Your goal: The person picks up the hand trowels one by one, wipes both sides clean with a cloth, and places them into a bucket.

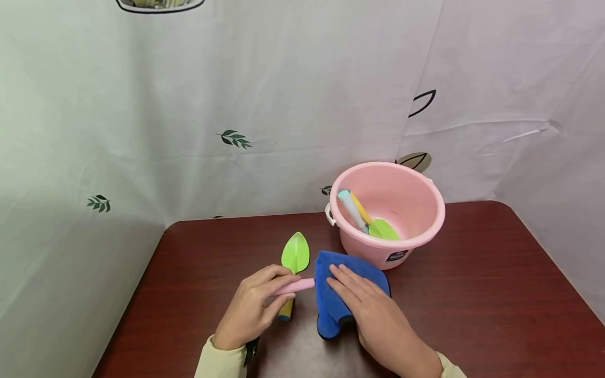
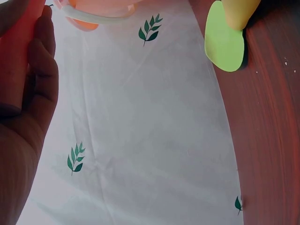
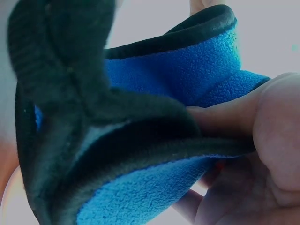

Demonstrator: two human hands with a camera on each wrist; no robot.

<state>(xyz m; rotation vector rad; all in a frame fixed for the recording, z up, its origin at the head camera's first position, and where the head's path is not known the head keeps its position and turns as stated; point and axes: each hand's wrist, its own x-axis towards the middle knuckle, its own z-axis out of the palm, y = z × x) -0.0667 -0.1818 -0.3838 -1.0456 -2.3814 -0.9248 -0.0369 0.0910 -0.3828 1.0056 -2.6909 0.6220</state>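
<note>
My left hand point(image 1: 257, 302) grips the pink handle point(image 1: 298, 286) of a tool; the handle also shows at the left edge of the left wrist view. Its far end meets a folded blue cloth point(image 1: 352, 286) with black edging, which hides the tool's head. My right hand point(image 1: 378, 310) holds this cloth, fingers lying over its top. In the right wrist view the thumb point(image 3: 234, 112) reaches into the cloth's fold. Beneath the pink handle, on the table, lies a small trowel with a green blade point(image 1: 295, 252) and a yellow handle point(image 1: 285, 311), partly covered by the left hand.
A pink bucket point(image 1: 435, 220) stands behind the cloth on the brown table point(image 1: 482, 294). Inside it are a pale blue-grey handle point(image 1: 352, 210), a yellow handle point(image 1: 361, 207) and a green blade point(image 1: 384, 229). White fabric point(image 1: 283, 105) with leaf prints hangs around the table.
</note>
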